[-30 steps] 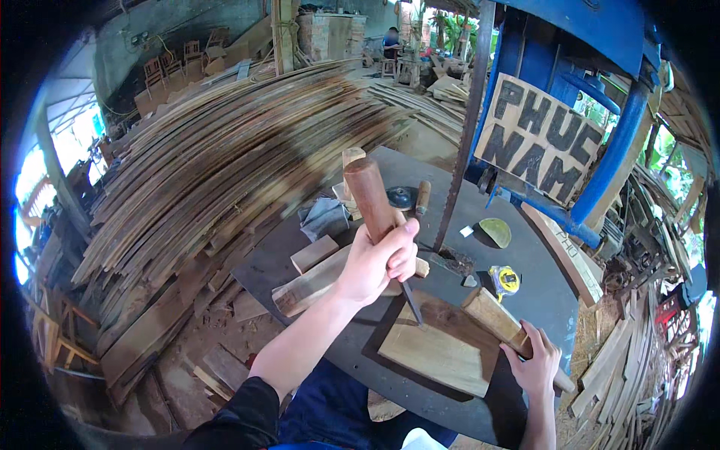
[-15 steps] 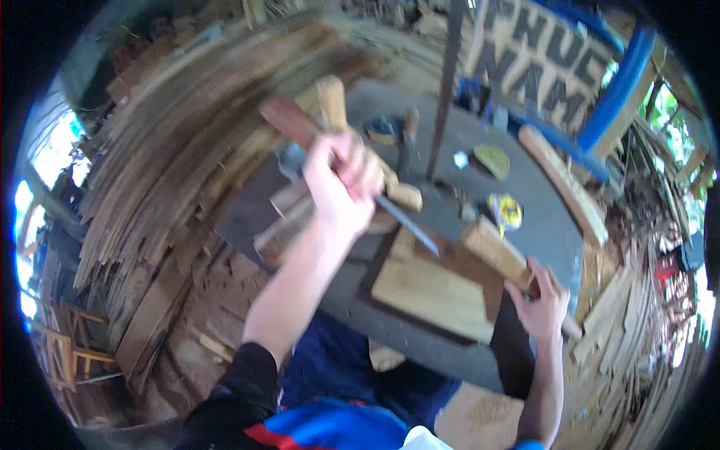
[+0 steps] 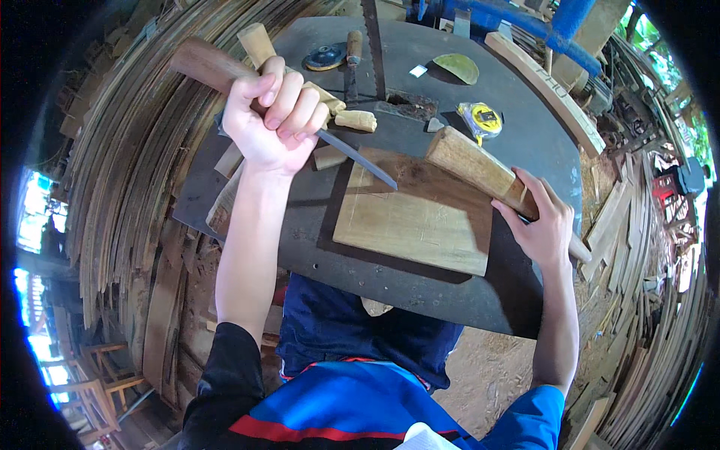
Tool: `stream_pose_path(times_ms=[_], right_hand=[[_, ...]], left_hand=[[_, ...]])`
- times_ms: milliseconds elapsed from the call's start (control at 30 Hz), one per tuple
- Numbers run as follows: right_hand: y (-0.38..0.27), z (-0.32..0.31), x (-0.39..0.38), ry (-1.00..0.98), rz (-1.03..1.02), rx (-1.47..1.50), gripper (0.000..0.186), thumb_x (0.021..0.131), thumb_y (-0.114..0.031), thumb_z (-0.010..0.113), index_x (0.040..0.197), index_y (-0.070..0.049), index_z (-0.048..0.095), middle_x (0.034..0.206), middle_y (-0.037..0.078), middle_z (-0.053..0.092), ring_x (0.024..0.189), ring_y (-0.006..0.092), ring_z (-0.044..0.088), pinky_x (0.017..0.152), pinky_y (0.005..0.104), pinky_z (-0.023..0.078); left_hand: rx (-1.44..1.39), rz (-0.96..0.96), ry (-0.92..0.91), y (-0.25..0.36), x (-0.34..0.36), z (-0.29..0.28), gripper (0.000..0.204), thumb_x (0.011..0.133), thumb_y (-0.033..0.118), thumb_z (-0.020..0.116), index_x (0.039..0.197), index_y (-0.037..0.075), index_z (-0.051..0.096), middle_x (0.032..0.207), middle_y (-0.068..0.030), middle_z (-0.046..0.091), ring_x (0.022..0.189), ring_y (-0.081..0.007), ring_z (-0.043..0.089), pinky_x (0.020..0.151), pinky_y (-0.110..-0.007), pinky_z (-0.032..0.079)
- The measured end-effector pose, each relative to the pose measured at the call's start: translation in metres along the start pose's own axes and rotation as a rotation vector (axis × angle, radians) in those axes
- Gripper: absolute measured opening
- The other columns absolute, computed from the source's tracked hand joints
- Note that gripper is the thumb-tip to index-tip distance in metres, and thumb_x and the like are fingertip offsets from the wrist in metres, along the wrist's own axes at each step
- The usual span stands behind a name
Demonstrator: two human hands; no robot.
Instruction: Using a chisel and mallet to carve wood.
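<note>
My left hand (image 3: 274, 120) is closed in a fist around a chisel (image 3: 360, 159). Its thick wooden handle sticks out past the thumb toward the far left, and the narrow metal blade slants down to the right. The blade's tip is over the upper part of a flat wooden board (image 3: 412, 232); whether it touches the wood I cannot tell. At the board's right, the fingers of my right hand (image 3: 546, 217) curve round a club-like wooden mallet (image 3: 472, 163). The mallet's thick end points to the far left, and its thinner end comes out beyond my palm.
The dark worktable (image 3: 300, 240) carries a yellow tape measure (image 3: 480, 121), a round disc (image 3: 325, 58), a wood-handled tool (image 3: 354, 49) and small wood pieces (image 3: 355, 120). An upright saw blade (image 3: 373, 52) stands mid-table. A long timber (image 3: 547, 91) lies along the right edge; stacked planks (image 3: 120, 187) fill the left.
The view has shifted, so the table and both hands sit higher and further left, and the blur is gone. Both hands keep their holds, with little change relative to the board.
</note>
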State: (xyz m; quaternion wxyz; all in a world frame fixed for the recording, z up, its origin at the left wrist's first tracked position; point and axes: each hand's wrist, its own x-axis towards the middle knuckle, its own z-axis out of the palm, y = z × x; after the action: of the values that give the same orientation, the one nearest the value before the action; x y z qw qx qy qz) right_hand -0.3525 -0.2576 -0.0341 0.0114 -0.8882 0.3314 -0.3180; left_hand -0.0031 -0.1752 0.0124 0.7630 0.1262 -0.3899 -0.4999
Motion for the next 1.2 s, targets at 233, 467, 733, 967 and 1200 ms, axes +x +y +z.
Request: stream_pose_path(times_ms=[233, 467, 733, 967, 1200], right_hand=[[-0.001, -0.001, -0.004, -0.004, 0.017, 0.007, 0.049, 0.073, -0.032, 0.08, 0.113, -0.01, 0.063, 0.085, 0.006, 0.064, 0.066, 0.0261, 0.064, 0.058, 0.0342, 0.051], [0.001, 0.003, 0.002, -0.009, 0.026, 0.04, 0.047, 0.074, -0.031, 0.079, 0.113, -0.011, 0.063, 0.087, 0.006, 0.066, 0.075, 0.0261, 0.067, 0.062, 0.0339, 0.053], [0.01, 0.001, 0.0, -0.043, 0.047, 0.07, 0.048, 0.072, -0.027, 0.081, 0.113, -0.01, 0.063, 0.089, 0.007, 0.067, 0.074, 0.0255, 0.067, 0.063, 0.0327, 0.054], [0.005, 0.003, -0.002, -0.048, 0.071, 0.103, 0.049, 0.07, -0.023, 0.082, 0.113, -0.009, 0.063, 0.09, 0.008, 0.067, 0.076, 0.0265, 0.068, 0.064, 0.0329, 0.053], [0.007, 0.008, -0.002, -0.03, 0.052, 0.112, 0.049, 0.07, -0.022, 0.083, 0.113, -0.008, 0.063, 0.089, 0.009, 0.067, 0.075, 0.0267, 0.067, 0.064, 0.0327, 0.053]], left_hand=[[0.006, -0.138, -0.472, 0.002, 0.017, 0.0, 0.026, 0.082, 0.02, 0.055, 0.062, 0.014, 0.04, 0.046, 0.0062, 0.036, 0.037, -0.0057, 0.03, 0.04, -0.022, 0.027], [-0.014, -0.222, -0.614, 0.006, 0.041, -0.006, 0.026, 0.077, 0.017, 0.057, 0.057, 0.015, 0.04, 0.042, 0.0057, 0.037, 0.034, -0.0053, 0.031, 0.042, -0.02, 0.032], [-0.126, -0.273, -0.642, -0.01, 0.053, -0.004, 0.049, 0.081, 0.04, 0.074, 0.052, 0.018, 0.042, 0.041, 0.0087, 0.036, 0.032, -0.0015, 0.028, 0.037, -0.016, 0.03], [-0.114, -0.239, -0.672, -0.007, 0.042, -0.005, 0.042, 0.079, 0.029, 0.071, 0.051, 0.019, 0.042, 0.04, 0.0105, 0.039, 0.033, 0.0001, 0.032, 0.038, -0.014, 0.03], [-0.071, -0.27, -0.655, -0.006, 0.04, -0.003, 0.04, 0.078, 0.027, 0.07, 0.051, 0.018, 0.041, 0.041, 0.0107, 0.038, 0.033, 0.0002, 0.032, 0.039, -0.014, 0.028]])
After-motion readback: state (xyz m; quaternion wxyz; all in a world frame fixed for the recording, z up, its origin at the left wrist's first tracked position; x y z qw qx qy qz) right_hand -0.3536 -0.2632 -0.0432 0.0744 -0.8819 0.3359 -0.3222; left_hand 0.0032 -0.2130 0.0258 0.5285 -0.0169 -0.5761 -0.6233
